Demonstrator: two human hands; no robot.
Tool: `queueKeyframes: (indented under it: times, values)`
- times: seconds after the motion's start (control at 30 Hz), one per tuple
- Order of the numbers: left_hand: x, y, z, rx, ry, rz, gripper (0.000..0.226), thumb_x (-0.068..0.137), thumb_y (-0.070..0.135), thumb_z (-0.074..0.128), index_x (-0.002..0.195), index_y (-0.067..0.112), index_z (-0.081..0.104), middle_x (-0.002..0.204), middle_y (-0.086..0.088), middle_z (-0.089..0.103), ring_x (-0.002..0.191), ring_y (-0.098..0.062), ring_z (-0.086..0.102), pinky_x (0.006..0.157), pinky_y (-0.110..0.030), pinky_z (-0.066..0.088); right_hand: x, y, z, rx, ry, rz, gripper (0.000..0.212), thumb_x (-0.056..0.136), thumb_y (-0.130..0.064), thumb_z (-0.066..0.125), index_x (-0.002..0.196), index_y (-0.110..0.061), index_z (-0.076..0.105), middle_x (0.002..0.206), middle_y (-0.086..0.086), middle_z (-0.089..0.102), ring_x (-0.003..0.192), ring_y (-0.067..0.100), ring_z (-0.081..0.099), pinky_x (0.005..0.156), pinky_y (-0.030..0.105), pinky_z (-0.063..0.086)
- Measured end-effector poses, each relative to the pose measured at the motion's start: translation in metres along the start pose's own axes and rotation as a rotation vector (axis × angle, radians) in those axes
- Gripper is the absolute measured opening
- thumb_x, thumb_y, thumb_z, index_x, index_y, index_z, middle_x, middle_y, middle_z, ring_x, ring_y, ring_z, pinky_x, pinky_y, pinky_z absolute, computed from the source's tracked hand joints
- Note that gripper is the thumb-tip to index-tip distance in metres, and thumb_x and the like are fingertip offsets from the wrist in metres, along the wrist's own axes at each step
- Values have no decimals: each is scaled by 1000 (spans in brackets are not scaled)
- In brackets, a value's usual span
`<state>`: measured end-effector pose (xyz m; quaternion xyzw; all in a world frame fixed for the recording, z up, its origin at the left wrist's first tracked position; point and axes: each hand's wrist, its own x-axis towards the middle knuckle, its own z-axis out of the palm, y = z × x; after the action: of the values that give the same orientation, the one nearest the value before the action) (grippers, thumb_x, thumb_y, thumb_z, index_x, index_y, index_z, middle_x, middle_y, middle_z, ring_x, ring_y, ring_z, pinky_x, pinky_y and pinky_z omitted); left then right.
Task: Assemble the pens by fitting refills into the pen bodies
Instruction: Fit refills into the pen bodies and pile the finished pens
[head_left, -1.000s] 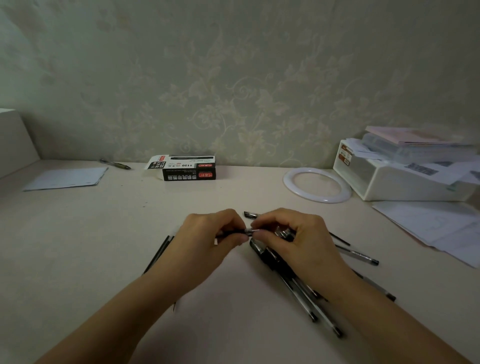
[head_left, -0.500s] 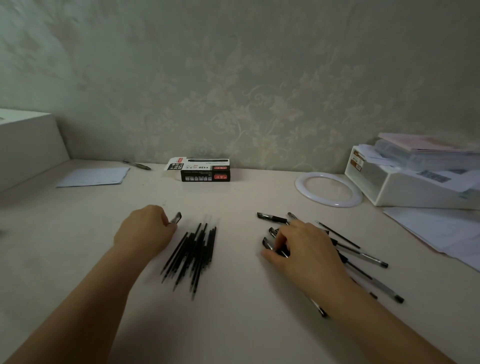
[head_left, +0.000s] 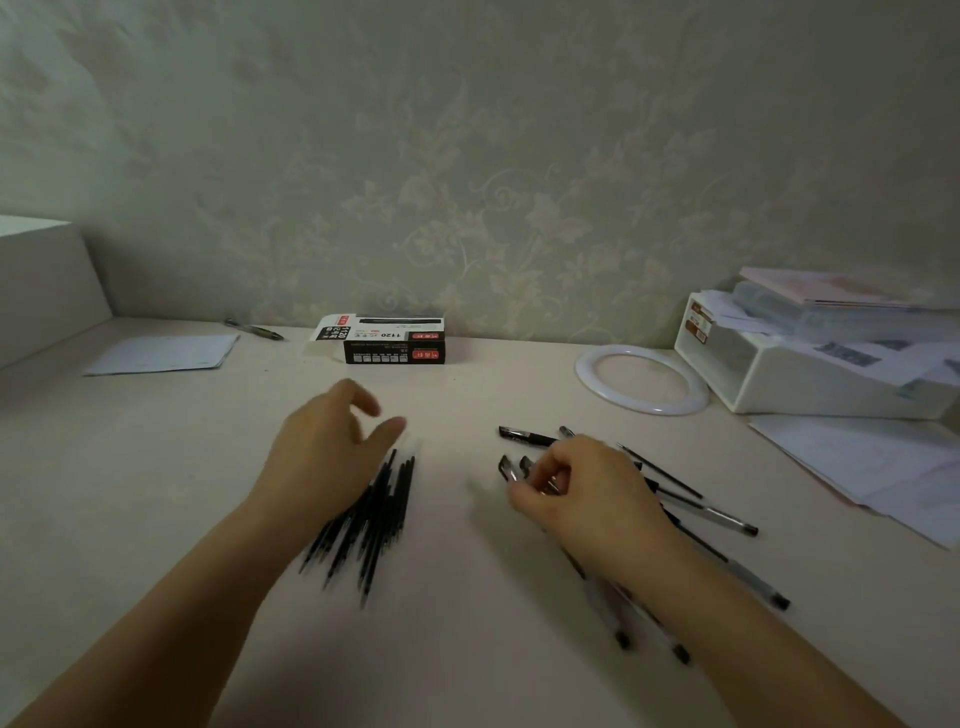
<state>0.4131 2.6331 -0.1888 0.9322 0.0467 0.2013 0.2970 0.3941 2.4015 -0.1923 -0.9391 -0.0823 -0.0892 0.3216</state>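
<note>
Dim room, light soft and greyish. Wall (head_left: 467, 156) ahead papered pale green-grey, faint floral scroll pattern. Cream desk (head_left: 467, 649) butts against it, surface matte. At 9 o'clock, low white ledge (head_left: 41, 280) rising from desk edge. At 2 o'clock, white storage box (head_left: 810, 374) against wall, papers (head_left: 831, 306) stacked on top; more loose sheets (head_left: 872, 467) on desk below it. White ring (head_left: 641, 379) flat on desk at 1 o'clock. At 12 o'clock, small black carton (head_left: 387, 340) against wall.

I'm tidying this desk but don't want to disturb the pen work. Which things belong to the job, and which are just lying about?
Job: refills; pen bodies; left hand; right hand.

Lying about: black box; white ring; paper sheet; lone pen; white bin; loose papers.
</note>
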Motion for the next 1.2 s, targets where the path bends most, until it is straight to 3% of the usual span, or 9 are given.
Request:
queueKeyframes:
  times: [0.1, 0.17, 0.23, 0.37, 0.5, 0.6, 0.8, 0.93, 1.2]
  values:
    - [-15, 27, 15, -248, -70, 89, 23, 84, 57, 55, 87, 34, 58, 70, 9, 61, 60, -1, 58, 53, -16, 37, 7, -1, -14, 470, -97, 172, 28, 83, -37, 70, 71, -12, 69, 59, 11, 60, 51, 9, 48, 55, 24, 41]
    - [-24, 38, 22, -383, -167, 127, 34, 83, 64, 48, 86, 33, 61, 68, 11, 63, 58, 0, 60, 53, -15, 41, 7, -2, -19, 764, -164, 233, 28, 91, -31, 65, 67, -14, 67, 56, 6, 47, 47, 10, 39, 48, 22, 34]
    - [-28, 43, 26, -591, -333, 116, 47, 81, 65, 42, 87, 24, 65, 70, 8, 66, 59, -6, 63, 55, -21, 49, 6, -3, -18, 998, -205, 262, 21, 94, -23, 62, 77, -12, 65, 61, 2, 50, 47, 9, 41, 44, 20, 34]
    - [-28, 44, 24, -612, -517, 195, 49, 88, 60, 37, 91, 20, 65, 80, 1, 71, 66, -14, 68, 59, -21, 53, 2, 0, -5, 876, -173, 173, 18, 96, -23, 60, 95, -5, 65, 72, 5, 69, 60, 12, 60, 59, 24, 50]
    - [-31, 39, 26, -177, -372, 488, 20, 95, 46, 41, 99, 34, 56, 77, 18, 64, 73, 3, 60, 61, -11, 44, -1, 1, -3, 857, -155, 38, 9, 93, -16, 65, 95, -8, 67, 77, 7, 75, 65, 15, 68, 62, 21, 55]
    - [-32, 41, 29, -163, -345, 545, 10, 97, 36, 45, 93, 36, 54, 71, 24, 55, 73, 4, 54, 59, -9, 37, -2, 4, -2, 755, -133, -46, 8, 92, -21, 67, 92, -14, 71, 76, 5, 73, 63, 13, 66, 62, 19, 54]
    - [-30, 36, 30, -26, -281, 564, 39, 89, 60, 29, 68, 30, 42, 55, 6, 47, 54, -11, 47, 48, -26, 32, -4, 5, 3, 702, -139, -38, 17, 92, -31, 64, 85, -19, 73, 70, 1, 71, 59, 7, 61, 60, 16, 50]
    - [-30, 39, 28, 128, -165, 572, 45, 87, 65, 21, 63, 29, 35, 50, 4, 43, 49, -12, 46, 44, -19, 19, -5, 5, 3, 766, -123, -38, 18, 91, -30, 64, 84, -18, 75, 69, 1, 71, 58, 7, 59, 59, 17, 50]
    - [-34, 44, 29, 148, -154, 482, 50, 88, 66, 24, 57, 28, 38, 48, 6, 45, 47, -9, 46, 44, -24, 23, -7, 3, 9, 852, -66, -10, 20, 93, -26, 63, 81, -17, 78, 67, 1, 70, 57, 6, 58, 60, 18, 51]
